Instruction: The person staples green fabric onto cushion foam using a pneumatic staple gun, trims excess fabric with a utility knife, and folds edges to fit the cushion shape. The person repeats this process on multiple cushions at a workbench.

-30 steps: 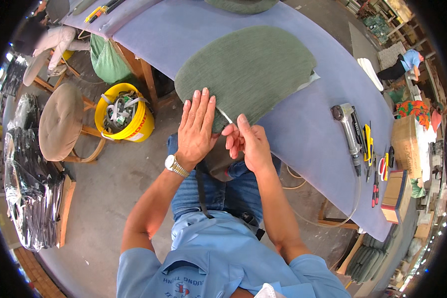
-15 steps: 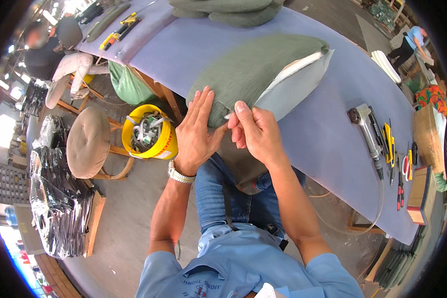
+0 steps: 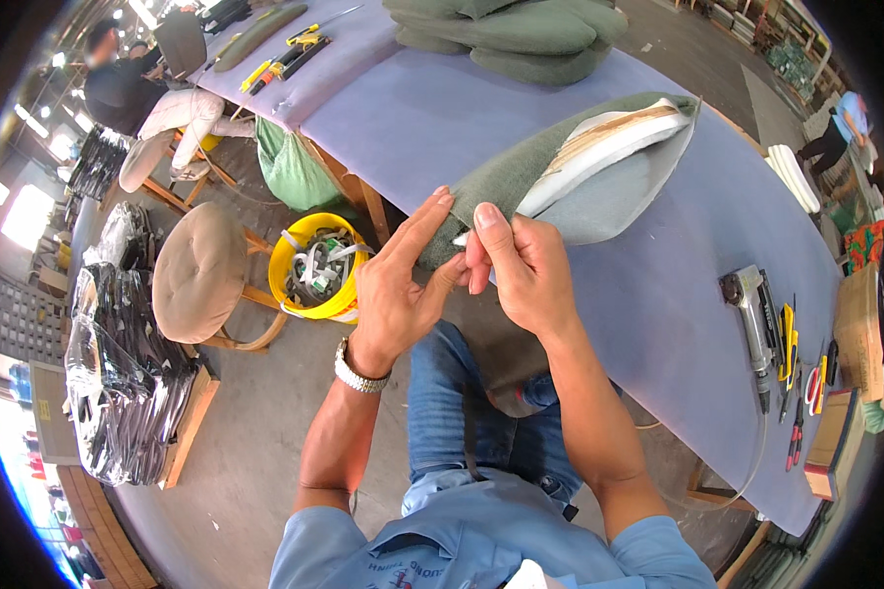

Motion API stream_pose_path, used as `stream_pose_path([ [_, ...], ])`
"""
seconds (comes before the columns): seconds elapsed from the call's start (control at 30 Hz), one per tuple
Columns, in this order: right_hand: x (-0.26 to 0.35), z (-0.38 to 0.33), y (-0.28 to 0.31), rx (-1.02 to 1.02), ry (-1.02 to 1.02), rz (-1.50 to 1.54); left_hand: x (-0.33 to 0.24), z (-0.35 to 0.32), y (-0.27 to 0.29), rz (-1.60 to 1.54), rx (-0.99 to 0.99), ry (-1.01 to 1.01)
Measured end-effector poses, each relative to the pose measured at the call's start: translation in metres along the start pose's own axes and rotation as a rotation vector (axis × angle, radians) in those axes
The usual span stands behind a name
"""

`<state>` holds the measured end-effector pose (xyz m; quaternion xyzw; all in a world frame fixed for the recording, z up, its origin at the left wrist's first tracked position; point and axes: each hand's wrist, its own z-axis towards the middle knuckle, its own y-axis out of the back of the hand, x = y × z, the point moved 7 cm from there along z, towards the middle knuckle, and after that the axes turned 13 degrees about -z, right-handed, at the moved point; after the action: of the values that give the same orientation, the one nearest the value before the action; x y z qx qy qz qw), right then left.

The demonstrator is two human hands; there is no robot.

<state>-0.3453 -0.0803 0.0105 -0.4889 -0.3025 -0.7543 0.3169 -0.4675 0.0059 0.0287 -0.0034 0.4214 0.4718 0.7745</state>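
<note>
A green fabric cushion [image 3: 506,179] with a grey underside lies at the table's near edge, tilted. White padding [image 3: 599,142] and a brown strip show in its long open side. My left hand [image 3: 403,270], a metal watch on its wrist, grips the near corner, its long fingers stretched over the green cover and its thumb by the corner. My right hand [image 3: 525,260] is closed beside it in a pinch at the cover's edge. From its fingertips pokes a small white tip [image 3: 460,239]; the rest of that item is hidden.
The purple-covered table [image 3: 648,314] holds a pile of green cushions [image 3: 521,34], a power tool [image 3: 751,324] and cutters [image 3: 788,344]. Left stand a yellow bucket [image 3: 283,275] of scraps, a padded stool [image 3: 198,275] and a plastic-wrapped stack [image 3: 128,383]. A seated person [image 3: 133,98] is at far left.
The cushion has tilted, so its open side shows more padding and the brown strip. My left fingers now lie nearer my right hand. The whole view has shifted slightly.
</note>
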Motion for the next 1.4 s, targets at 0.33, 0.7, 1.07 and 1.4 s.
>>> stream_pose_path([
  [0.33, -0.002, 0.002, -0.004, -0.014, 0.090, 0.057, 0.000, 0.005, 0.003, 0.016, 0.008, -0.023],
  [0.7, 0.005, -0.003, -0.003, -0.166, 0.002, -0.218, 0.006, 0.005, 0.005, 0.023, 0.008, 0.001],
  [1.07, -0.026, -0.001, -0.014, -0.109, 0.034, 0.021, 0.022, -0.006, 0.004, -0.076, -0.068, 0.139],
  [1.4, -0.044, -0.012, -0.026, -0.092, 0.144, 0.107, 0.037, -0.006, -0.009, -0.230, -0.171, 0.363],
])
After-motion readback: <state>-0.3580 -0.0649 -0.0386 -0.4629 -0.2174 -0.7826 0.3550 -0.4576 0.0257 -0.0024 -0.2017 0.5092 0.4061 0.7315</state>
